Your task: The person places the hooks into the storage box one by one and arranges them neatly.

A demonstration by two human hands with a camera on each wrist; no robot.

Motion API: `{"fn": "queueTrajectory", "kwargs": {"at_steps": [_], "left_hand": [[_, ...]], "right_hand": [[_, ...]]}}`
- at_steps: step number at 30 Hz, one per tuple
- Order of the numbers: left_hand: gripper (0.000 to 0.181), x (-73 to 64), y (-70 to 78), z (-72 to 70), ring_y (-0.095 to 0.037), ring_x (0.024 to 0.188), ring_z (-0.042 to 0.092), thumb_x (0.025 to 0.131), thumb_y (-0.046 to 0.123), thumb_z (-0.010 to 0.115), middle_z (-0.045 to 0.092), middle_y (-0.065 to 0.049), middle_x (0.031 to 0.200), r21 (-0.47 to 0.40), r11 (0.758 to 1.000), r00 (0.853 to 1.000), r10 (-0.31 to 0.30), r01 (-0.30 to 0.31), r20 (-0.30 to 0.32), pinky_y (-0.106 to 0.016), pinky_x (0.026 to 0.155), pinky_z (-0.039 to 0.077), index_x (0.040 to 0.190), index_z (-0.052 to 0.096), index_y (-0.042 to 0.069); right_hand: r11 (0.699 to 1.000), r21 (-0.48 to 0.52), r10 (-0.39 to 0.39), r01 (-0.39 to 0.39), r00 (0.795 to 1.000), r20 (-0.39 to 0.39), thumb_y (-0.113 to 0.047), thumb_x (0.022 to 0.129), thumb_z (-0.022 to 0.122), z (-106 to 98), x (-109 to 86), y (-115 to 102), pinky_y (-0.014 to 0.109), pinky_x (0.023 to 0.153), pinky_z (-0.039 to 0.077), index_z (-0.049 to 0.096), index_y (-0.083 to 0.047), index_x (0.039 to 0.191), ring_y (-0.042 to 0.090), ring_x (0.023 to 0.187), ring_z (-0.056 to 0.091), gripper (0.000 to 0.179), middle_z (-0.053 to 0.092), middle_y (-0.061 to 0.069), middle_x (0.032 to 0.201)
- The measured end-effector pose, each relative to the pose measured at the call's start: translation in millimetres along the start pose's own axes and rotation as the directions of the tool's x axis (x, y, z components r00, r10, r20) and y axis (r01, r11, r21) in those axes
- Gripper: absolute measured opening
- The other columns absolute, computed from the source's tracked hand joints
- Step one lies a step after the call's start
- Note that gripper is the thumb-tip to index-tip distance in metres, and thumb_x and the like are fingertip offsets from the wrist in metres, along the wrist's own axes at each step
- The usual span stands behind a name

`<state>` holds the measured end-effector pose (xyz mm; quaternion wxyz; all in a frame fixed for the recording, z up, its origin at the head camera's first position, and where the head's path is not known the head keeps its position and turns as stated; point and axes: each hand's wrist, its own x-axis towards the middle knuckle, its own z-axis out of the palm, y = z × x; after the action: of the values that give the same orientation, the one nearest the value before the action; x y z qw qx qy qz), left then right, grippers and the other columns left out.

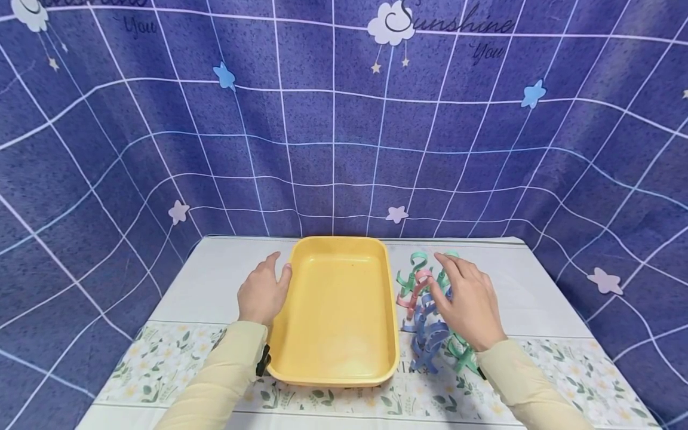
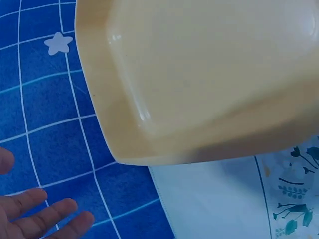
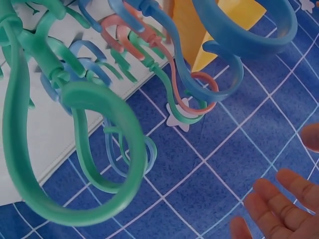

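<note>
A yellow rectangular tray (image 1: 332,316) stands in the middle of the table, with nothing in it. My left hand (image 1: 263,291) is at its left rim, fingers extended and thumb apart; in the left wrist view the fingertips (image 2: 70,211) show off the tray's corner. Right of the tray is a group of plastic claw hooks, each a curled hook over several curved prongs: blue hooks (image 1: 427,343), a pink hook (image 1: 415,292) and green hooks (image 1: 412,275). Over their right side hovers my right hand (image 1: 469,301), fingers loosely bent and holding nothing. It partly hides the hooks.
A white table (image 1: 215,269) with a floral band (image 1: 172,352) across its front part lies underneath. Blue gridded cloth (image 1: 322,131) hangs behind and at both sides of the table. Large green and blue hook loops fill much of the right wrist view.
</note>
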<state>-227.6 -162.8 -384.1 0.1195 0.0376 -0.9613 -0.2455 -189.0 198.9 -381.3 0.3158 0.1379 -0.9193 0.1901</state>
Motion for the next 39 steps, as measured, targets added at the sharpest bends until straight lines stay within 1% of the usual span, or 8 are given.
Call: {"fn": "queueTrajectory", "kwargs": {"at_steps": [4, 7, 13, 17, 19, 26, 31, 39], "left_hand": [[0.056, -0.7, -5.3, -0.2, -0.048, 0.119, 0.059, 0.107, 0.039, 0.041, 0.058, -0.026, 0.138, 0.001, 1.0, 0.999, -0.029, 0.029, 0.037, -0.061, 0.094, 0.049, 0.15, 0.045, 0.004], [0.056, -0.9, -10.5, 0.8, -0.048, 0.119, 0.059, 0.107, 0.04, 0.04, 0.058, -0.026, 0.139, 0.015, 0.997, 0.995, -0.074, 0.073, 0.064, -0.062, 0.092, 0.05, 0.15, 0.046, 0.005], [0.056, -2.1, -20.0, 1.3, -0.051, 0.109, 0.063, 0.107, 0.041, 0.039, 0.061, -0.027, 0.133, 0.03, 0.988, 0.982, -0.151, 0.149, 0.115, -0.063, 0.084, 0.053, 0.149, 0.047, 0.004], [0.056, -3.8, -24.6, 1.7, -0.05, 0.103, 0.066, 0.107, 0.04, 0.04, 0.062, -0.027, 0.131, 0.026, 0.986, 0.975, -0.164, 0.162, 0.153, -0.06, 0.079, 0.055, 0.149, 0.048, 0.003], [0.056, -5.3, -26.7, 2.4, -0.05, 0.104, 0.065, 0.107, 0.039, 0.04, 0.062, -0.027, 0.131, 0.023, 0.985, 0.97, -0.173, 0.172, 0.17, -0.06, 0.079, 0.055, 0.148, 0.048, 0.002], [0.056, -9.6, -35.3, 6.6, -0.05, 0.106, 0.065, 0.107, 0.038, 0.039, 0.062, -0.029, 0.13, 0.008, 0.98, 0.956, -0.194, 0.198, 0.218, -0.061, 0.083, 0.054, 0.146, 0.048, -0.002], [0.056, -9.7, -41.9, 11.3, -0.048, 0.109, 0.064, 0.108, 0.037, 0.039, 0.064, -0.027, 0.127, 0.002, 0.976, 0.945, -0.211, 0.218, 0.25, -0.06, 0.087, 0.053, 0.145, 0.049, -0.002], [0.056, -10.2, -51.1, 19.3, -0.049, 0.119, 0.058, 0.108, 0.039, 0.038, 0.06, -0.027, 0.134, -0.049, 0.964, 0.922, -0.234, 0.261, 0.308, -0.062, 0.096, 0.048, 0.146, 0.05, -0.001]], "right_hand": [[1.0, 0.007, -0.004, 0.004, 1.0, -0.013, -0.022, 0.095, 0.07, -4.2, -1.2, 0.3, 0.057, 0.095, 0.043, 0.06, -0.003, 0.138, 0.04, 0.121, 0.055, 0.048, 0.064, 0.02, 0.129], [1.0, 0.012, -0.012, 0.012, 1.0, -0.019, -0.022, 0.095, 0.07, -7.2, -2.4, 0.9, 0.058, 0.095, 0.043, 0.061, -0.003, 0.137, 0.041, 0.121, 0.056, 0.047, 0.064, 0.02, 0.128], [1.0, 0.024, 0.0, 0.0, 1.0, -0.018, -0.021, 0.095, 0.069, -12.9, -4.2, 3.1, 0.059, 0.096, 0.043, 0.061, -0.003, 0.136, 0.043, 0.119, 0.056, 0.045, 0.064, 0.022, 0.127], [0.999, 0.035, 0.021, -0.02, 1.0, -0.016, -0.02, 0.096, 0.068, -16.4, -5.7, 5.4, 0.059, 0.096, 0.042, 0.062, -0.004, 0.135, 0.044, 0.118, 0.057, 0.043, 0.065, 0.022, 0.126], [0.999, 0.044, 0.03, -0.029, 0.999, -0.016, -0.021, 0.096, 0.067, -17.8, -6.5, 6.4, 0.059, 0.096, 0.042, 0.062, -0.004, 0.135, 0.044, 0.117, 0.057, 0.042, 0.065, 0.022, 0.125], [0.997, 0.064, 0.043, -0.041, 0.998, -0.039, -0.019, 0.095, 0.069, -21.8, -9.0, 9.9, 0.06, 0.093, 0.043, 0.064, -0.005, 0.134, 0.043, 0.115, 0.059, 0.041, 0.067, 0.021, 0.122], [0.996, 0.075, 0.052, -0.05, 0.998, -0.031, -0.019, 0.096, 0.069, -24.1, -13.1, 10.3, 0.06, 0.094, 0.042, 0.063, -0.005, 0.135, 0.044, 0.115, 0.058, 0.042, 0.067, 0.022, 0.122], [0.992, 0.104, 0.077, -0.074, 0.997, -0.026, -0.019, 0.096, 0.07, -26.9, -20.5, 15.9, 0.061, 0.095, 0.039, 0.063, -0.005, 0.136, 0.045, 0.116, 0.057, 0.043, 0.066, 0.023, 0.123]]}}
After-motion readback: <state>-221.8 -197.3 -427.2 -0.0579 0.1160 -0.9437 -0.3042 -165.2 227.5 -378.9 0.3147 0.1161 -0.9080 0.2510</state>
